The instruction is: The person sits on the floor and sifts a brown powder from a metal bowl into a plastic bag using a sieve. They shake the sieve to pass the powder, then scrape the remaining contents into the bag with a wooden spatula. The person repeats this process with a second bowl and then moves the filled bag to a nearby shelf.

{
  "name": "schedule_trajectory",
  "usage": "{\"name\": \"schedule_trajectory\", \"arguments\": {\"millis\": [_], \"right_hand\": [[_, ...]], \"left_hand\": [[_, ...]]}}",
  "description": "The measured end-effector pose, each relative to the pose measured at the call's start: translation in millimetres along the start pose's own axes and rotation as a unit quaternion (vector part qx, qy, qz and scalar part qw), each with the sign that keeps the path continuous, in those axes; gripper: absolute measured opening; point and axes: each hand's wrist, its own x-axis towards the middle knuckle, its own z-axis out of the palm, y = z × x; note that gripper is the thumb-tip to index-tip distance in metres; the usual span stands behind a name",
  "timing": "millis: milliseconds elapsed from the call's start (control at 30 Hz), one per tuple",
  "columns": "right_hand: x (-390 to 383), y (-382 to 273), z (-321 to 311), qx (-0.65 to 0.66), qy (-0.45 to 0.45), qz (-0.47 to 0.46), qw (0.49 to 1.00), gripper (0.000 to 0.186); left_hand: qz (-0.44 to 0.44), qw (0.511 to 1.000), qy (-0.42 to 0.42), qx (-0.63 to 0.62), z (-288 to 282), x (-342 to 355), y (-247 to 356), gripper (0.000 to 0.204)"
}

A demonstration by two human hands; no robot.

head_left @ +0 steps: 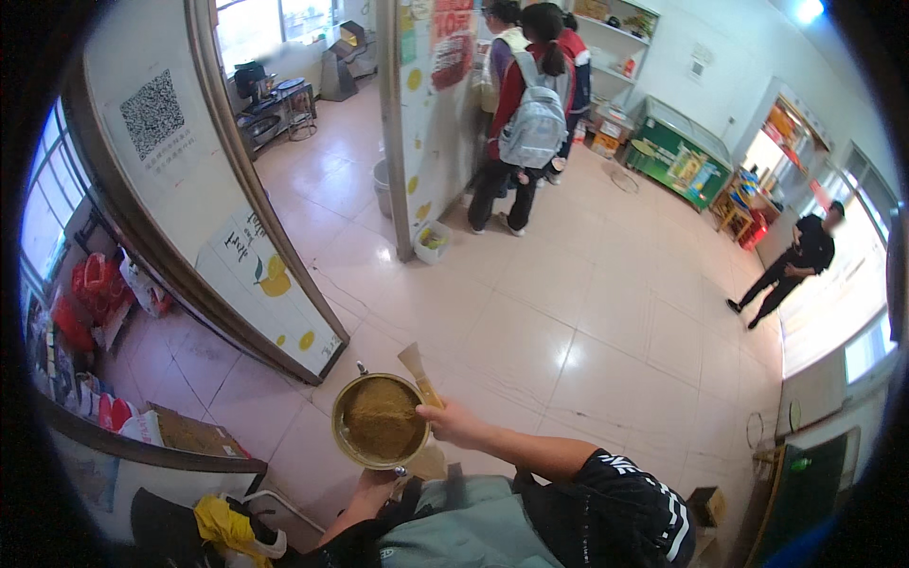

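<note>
A round metal pot [338,437] is held in front of my body, tilted so that its mouth faces up. Brown powder [383,417] fills much of it, heaped in the middle. Small metal fittings stick out at its upper and lower rim. My left hand [373,485] grips the pot from below, its fingers mostly hidden. Closed at the pot's right rim, my right hand [453,423] holds what looks like a flat brush [414,363], with its pale, flared end pointing up and away. Under the right wrist shows a pale yellowish piece I cannot identify.
A partition panel [270,275] rises at left. Ahead, people with a backpack [535,128] stand by another wall near a white bin [433,243]. A person in black [800,256] stands at right, beyond a green chest freezer [682,151]. A yellow cloth [227,525] lies lower left.
</note>
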Motion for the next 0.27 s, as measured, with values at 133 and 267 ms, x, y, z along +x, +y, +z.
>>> {"name": "schedule_trajectory", "arguments": {"millis": [133,267], "right_hand": [[96.7,-62.3,-19.2,-0.059,0.002,-0.02,0.998,0.037],[179.8,-153.9,-32.4,-0.086,0.041,0.032,0.995,0.043]], "left_hand": [[-0.104,0.987,-0.019,-0.119,-44.5,95.7,32.7,0.058],[-0.065,0.973,-0.033,-0.219,-109.9,193.9,36.8,0.061]]}}
